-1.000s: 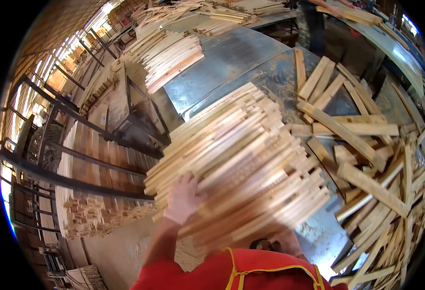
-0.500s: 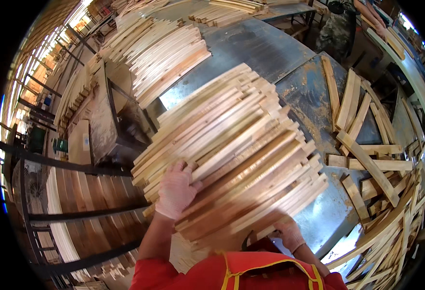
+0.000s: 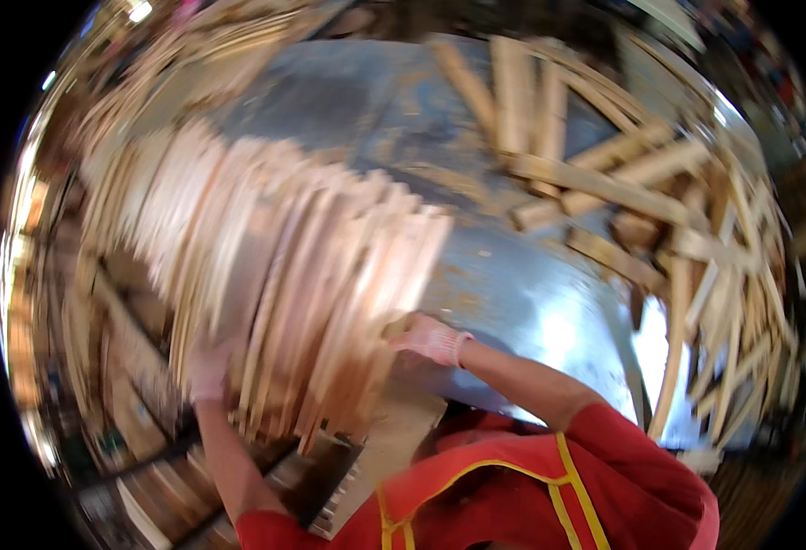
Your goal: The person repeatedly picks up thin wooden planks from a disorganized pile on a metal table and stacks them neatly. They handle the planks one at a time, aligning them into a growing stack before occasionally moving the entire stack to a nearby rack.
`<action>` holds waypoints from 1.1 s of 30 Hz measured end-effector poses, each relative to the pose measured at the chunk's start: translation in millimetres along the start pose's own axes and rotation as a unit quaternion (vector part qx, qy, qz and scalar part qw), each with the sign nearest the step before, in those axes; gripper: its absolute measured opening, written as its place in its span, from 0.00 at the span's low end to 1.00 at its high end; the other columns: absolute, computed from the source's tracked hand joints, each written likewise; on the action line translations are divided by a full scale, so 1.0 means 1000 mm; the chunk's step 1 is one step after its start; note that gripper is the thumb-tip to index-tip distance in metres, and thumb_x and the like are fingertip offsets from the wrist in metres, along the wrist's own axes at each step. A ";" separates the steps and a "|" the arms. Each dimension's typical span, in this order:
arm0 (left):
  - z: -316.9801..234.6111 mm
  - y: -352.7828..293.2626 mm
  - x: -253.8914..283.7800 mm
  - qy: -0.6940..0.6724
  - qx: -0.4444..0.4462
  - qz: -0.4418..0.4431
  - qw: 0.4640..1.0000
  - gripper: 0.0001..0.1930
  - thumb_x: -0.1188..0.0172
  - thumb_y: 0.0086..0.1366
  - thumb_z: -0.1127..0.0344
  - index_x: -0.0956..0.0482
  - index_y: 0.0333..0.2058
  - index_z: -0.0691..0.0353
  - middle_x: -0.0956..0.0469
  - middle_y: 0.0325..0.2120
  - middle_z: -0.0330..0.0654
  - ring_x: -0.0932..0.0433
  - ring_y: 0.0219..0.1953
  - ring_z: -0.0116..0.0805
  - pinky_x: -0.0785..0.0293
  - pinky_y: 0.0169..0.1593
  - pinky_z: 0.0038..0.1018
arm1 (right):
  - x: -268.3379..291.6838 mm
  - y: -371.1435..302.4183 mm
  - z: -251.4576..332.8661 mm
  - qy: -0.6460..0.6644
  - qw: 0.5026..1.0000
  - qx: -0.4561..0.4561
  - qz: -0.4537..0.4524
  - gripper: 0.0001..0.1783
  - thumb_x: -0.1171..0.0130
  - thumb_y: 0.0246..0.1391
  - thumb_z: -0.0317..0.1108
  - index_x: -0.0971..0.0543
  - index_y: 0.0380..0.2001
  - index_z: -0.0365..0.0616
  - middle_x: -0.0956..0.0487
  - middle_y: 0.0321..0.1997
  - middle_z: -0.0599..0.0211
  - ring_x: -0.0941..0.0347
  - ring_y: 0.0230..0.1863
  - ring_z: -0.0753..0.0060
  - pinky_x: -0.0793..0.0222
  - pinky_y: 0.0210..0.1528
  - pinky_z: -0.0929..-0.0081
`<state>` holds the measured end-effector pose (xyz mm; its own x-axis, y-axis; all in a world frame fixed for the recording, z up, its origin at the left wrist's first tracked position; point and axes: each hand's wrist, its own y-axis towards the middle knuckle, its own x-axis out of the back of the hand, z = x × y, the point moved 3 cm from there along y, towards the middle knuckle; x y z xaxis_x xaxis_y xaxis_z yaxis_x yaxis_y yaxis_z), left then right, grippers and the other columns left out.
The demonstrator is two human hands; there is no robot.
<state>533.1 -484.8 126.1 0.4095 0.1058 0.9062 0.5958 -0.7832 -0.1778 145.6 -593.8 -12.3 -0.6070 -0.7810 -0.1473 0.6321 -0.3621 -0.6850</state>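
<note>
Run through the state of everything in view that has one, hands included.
Long pale wooden strips: side by side, ends uneven.
Pale-gloved left hand: blurred, at the strips' left part, grip unclear.
Pale-gloved right hand: at the strips' right edge, grip unclear.
Blue-grey metal table: partly covered, brown-flecked.
Loose wooden pieces: jumbled, overlapping.
Red yellow-trimmed garment: worn.

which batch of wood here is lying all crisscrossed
The pile at the picture's right: its pieces cross at many angles. The strips between the left hand and the right hand lie side by side, roughly parallel.
</note>
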 end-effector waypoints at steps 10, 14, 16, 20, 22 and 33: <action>-0.121 -0.101 -0.086 0.226 -0.339 -0.303 0.862 0.32 0.32 0.64 0.54 0.25 0.64 0.62 0.21 0.60 0.50 0.22 0.60 0.51 0.27 0.64 0.48 | 0.266 -0.297 -0.084 -0.206 0.639 0.221 -0.707 0.40 0.30 0.54 0.35 0.31 0.68 0.35 0.21 0.61 0.40 0.24 0.62 0.43 0.32 0.69 0.54; -0.200 -0.171 -0.175 0.180 -0.413 -0.089 0.888 0.32 0.31 0.62 0.55 0.24 0.64 0.59 0.24 0.61 0.51 0.26 0.63 0.52 0.30 0.67 0.46 | 0.213 -0.328 -0.221 -0.420 0.663 0.007 -0.619 0.57 0.21 0.42 0.45 0.37 0.72 0.36 0.28 0.70 0.46 0.37 0.74 0.41 0.42 0.77 0.51; -0.221 -0.198 -0.195 0.150 -0.404 0.041 0.901 0.35 0.30 0.61 0.53 0.26 0.66 0.55 0.27 0.65 0.50 0.30 0.68 0.50 0.36 0.71 0.45 | 0.199 -0.334 -0.290 -0.432 0.666 -0.066 -0.605 0.63 0.19 0.35 0.45 0.39 0.74 0.39 0.34 0.74 0.47 0.43 0.78 0.40 0.48 0.80 0.50; -0.202 -0.203 -0.215 0.112 -0.435 0.124 0.885 0.35 0.30 0.60 0.53 0.26 0.65 0.53 0.31 0.66 0.49 0.36 0.71 0.53 0.41 0.72 0.50 | 0.204 -0.336 -0.330 -0.270 0.653 0.020 -0.707 0.65 0.19 0.41 0.43 0.46 0.77 0.39 0.42 0.80 0.49 0.43 0.78 0.47 0.46 0.80 0.59; -0.183 -0.189 -0.209 0.166 -0.406 0.073 0.896 0.36 0.30 0.60 0.53 0.27 0.66 0.54 0.33 0.67 0.48 0.39 0.72 0.51 0.43 0.73 0.50 | 0.208 -0.341 -0.339 -0.040 0.572 0.114 -0.812 0.63 0.20 0.47 0.43 0.48 0.79 0.41 0.44 0.81 0.52 0.42 0.78 0.53 0.43 0.78 0.64; -0.102 -0.171 -0.162 0.145 -0.438 0.017 0.887 0.37 0.30 0.58 0.51 0.28 0.65 0.56 0.30 0.63 0.45 0.38 0.71 0.49 0.42 0.73 0.47 | 0.139 -0.186 -0.269 0.229 0.700 0.155 -0.659 0.41 0.24 0.47 0.30 0.32 0.64 0.35 0.21 0.50 0.59 0.24 0.47 0.66 0.24 0.52 0.64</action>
<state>294.9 -430.7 49.2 0.1460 0.0096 0.9892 -0.2322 -0.9717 0.0437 -185.8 -498.0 -96.7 -0.8069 0.5540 0.2050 -0.5906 -0.7626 -0.2639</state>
